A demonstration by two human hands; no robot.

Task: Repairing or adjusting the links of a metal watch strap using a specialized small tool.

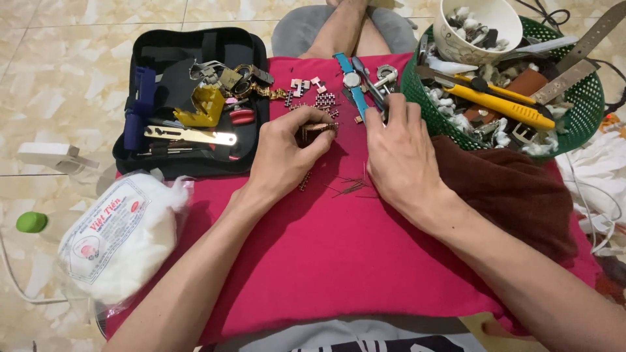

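Note:
My left hand (pixel 289 151) pinches a short piece of brown metal watch band (pixel 321 128) over the pink cloth (pixel 339 261). Fingers curled, my right hand (pixel 399 151) reaches toward a thin metal tool (pixel 370 83) beside a wristwatch with a blue strap (pixel 352 81); whether it grips the tool is hidden by the fingers. Loose band links (pixel 312 92) lie just beyond my left hand. Thin pins (pixel 351 188) are scattered on the cloth between my hands.
An open black tool case (pixel 189 98) with pliers, a yellow holder and metal tools lies at the left. A green basket (pixel 515 98) with a yellow cutter, straps and a white bowl stands at the right. A bag of cotton wool (pixel 124 234) lies near left. A brown cloth (pixel 515 195) lies under my right forearm.

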